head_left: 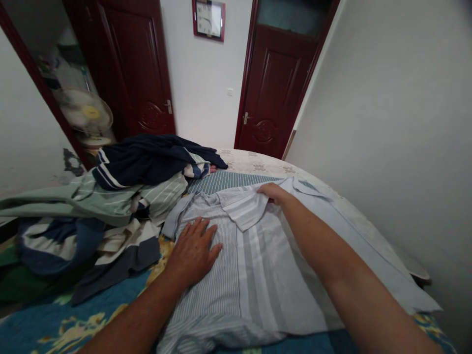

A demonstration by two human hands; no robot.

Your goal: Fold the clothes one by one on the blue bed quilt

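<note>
A grey and white striped shirt [221, 275] lies spread out in front of me, with one short sleeve [245, 209] folded inward across it. My left hand [195, 250] rests flat on the shirt's left part, fingers spread. At the far side, my right hand [275, 192] has its fingers closed on the edge of that sleeve; the fingertips are partly hidden by the cloth. A plain pale blue garment [332, 231] lies to the right, partly under the striped shirt and behind my right forearm.
Heaped clothes lie on the left: a navy garment [147, 160], a light green one [106, 201] and several others. Beneath is a blue floral cover [92, 324]. A white wall [405, 123] borders the right side. Beyond stand dark red doors [275, 83] and a fan [88, 113].
</note>
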